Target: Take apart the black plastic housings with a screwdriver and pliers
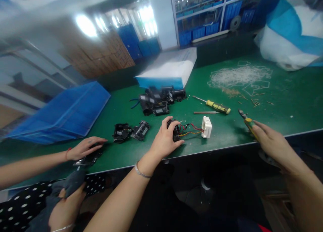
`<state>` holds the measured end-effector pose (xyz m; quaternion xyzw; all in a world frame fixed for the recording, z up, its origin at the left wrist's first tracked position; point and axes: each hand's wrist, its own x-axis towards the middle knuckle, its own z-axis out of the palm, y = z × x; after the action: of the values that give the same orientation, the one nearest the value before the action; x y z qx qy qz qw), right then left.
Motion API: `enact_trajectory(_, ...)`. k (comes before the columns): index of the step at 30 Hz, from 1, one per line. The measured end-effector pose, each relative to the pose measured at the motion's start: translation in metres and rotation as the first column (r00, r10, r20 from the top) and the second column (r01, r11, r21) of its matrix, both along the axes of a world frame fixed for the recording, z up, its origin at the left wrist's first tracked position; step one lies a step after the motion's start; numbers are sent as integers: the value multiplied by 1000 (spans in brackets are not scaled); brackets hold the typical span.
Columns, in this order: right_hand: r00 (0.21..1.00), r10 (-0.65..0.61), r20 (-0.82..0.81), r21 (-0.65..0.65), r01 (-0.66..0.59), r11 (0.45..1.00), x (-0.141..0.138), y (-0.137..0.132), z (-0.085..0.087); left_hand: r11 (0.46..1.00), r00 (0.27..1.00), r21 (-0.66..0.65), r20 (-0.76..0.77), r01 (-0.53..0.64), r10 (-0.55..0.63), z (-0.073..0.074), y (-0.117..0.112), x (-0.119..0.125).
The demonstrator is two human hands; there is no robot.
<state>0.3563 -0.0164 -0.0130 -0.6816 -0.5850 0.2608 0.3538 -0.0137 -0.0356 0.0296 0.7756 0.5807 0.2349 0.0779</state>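
My left hand (165, 139) is closed round a small black part (176, 130) at the near edge of the green table (290, 101). Red, yellow and black wires (193, 128) run from that part to a white plastic block (207, 126) lying just to its right. My right hand (268, 141) is wrapped round the handles of a small pair of cutters (246, 118), their tip pointing away over the table edge, to the right of the white block.
A yellow-handled screwdriver (217, 106) and a thin metal rod (205, 112) lie behind the block. Black parts are heaped (158, 101) mid-table, two more (131, 131) to the left. A co-worker's hand (84, 148) rests on a dark part at left. Blue tray (63, 112), white box (169, 69), wire scraps (238, 75).
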Motion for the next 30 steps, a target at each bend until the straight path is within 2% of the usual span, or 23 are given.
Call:
enact_trajectory(2, 964, 18, -266, -105, -47, 993, 3, -7, 5, 1000, 1000, -1, 2, 3, -3, 0, 0, 0)
enact_trajectory(3, 907, 15, -422, -156, -89, 984, 0, -13, 8, 1000, 1000, -3, 1, 5, -5, 0, 0, 0)
enact_trajectory(5, 741, 19, -671, -219, -222, 950, -14, -27, 16, 1000, 1000, -7, -1, 6, -6, 0, 0, 0)
enact_trajectory(7, 616, 73, -784, -235, -405, 884, -36, -43, 24, 1000, 1000, -14, -5, 5, -5, 0, 0, 0)
enact_trajectory(9, 553, 154, -819, -248, -583, 774, -61, -57, 31, 1000, 1000, -18, -5, 3, -3, 1, 0, 0)
enact_trajectory(11, 573, 251, -780, -269, -670, 692, -85, -66, 33, 1000, 1000, -19, -4, 4, -4, 1, 1, 0)
enact_trajectory(12, 610, 316, -727, -272, -678, 683, -95, -69, 33, 1000, 1000, -17, -3, 5, -5, 1, 1, 0)
enact_trajectory(14, 683, 446, -579, -251, -670, 699, -111, -69, 29, 1000, 1000, -12, -3, 9, -9, 1, 1, 0)
enact_trajectory(16, 714, 523, -465, -225, -667, 710, -121, -67, 23, 1000, 1000, -10, -2, 11, -11, 1, 1, -1)
enact_trajectory(21, 699, 556, -450, -245, -695, 676, -132, -58, 17, 1000, 1000, -9, -9, 11, -11, 1, 1, -5)
enact_trajectory(30, 684, 559, -469, -215, -702, 679, -140, -51, 28, 1000, 1000, -24, -23, 18, -19, 3, -1, -5)
